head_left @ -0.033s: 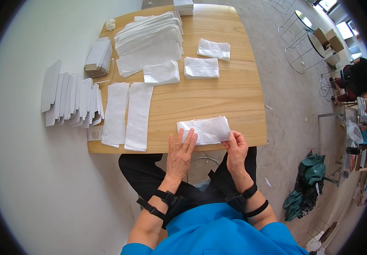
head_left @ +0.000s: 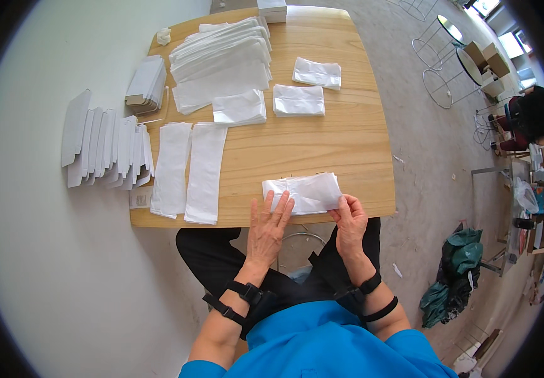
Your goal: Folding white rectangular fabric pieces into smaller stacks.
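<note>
Nothing is shifting between frames: we are pinning the folded white paper bag [head_left: 303, 192] at the table's [head_left: 347, 145] near edge, left hand [head_left: 269, 227] flat, right hand [head_left: 349, 220] pinching its corner, risking skewed creases.

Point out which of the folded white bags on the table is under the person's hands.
It is the folded white bag at the table's near edge: the left hand presses flat on it and the right hand pinches its right end. The other three folded bags lie farther back, untouched.
</note>
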Demonstrator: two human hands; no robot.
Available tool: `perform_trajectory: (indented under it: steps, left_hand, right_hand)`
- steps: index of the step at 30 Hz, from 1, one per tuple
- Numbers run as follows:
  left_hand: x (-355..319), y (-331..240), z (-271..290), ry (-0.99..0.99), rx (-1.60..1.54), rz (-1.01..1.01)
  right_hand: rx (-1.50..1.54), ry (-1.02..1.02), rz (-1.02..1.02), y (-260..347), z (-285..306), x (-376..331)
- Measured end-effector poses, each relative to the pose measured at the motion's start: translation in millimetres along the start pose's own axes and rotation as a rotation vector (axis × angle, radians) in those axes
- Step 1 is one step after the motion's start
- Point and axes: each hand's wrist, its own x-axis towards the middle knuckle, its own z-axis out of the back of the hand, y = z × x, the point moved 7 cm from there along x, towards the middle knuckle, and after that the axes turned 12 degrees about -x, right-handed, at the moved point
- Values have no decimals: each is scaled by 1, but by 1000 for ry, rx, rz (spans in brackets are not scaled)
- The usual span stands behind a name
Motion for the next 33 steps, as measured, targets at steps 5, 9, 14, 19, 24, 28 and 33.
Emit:
perform_trajectory:
  steps: [5, 9, 14, 19, 24, 28, 33]
  left_hand:
    - [0, 0, -11, 35, 52, -43]
    - [-1, 4, -18, 52, 58, -43]
    - [3, -1, -16, 68, 69, -40]
    - [2, 1, -17, 46, 42, -48]
    - [8, -2, -15, 54, 35, -47]
    - [3, -2, -11, 79, 84, -15]
    - [6, -2, -12, 82, 71, -32]
  right_hand:
    - [-12, -33, -9, -1, 3, -1]
    - [-36, -41, -24, -4, 8, 1]
    - [-308, -414, 196, 11, 41, 5]
    - [-898, -13, 727, 74, -17, -33]
    - [-1291, 109, 716, 33, -39, -25]
    - [-1395, -258, 733, 67, 10, -14]
    - [-1148, -384, 426, 65, 55, 27]
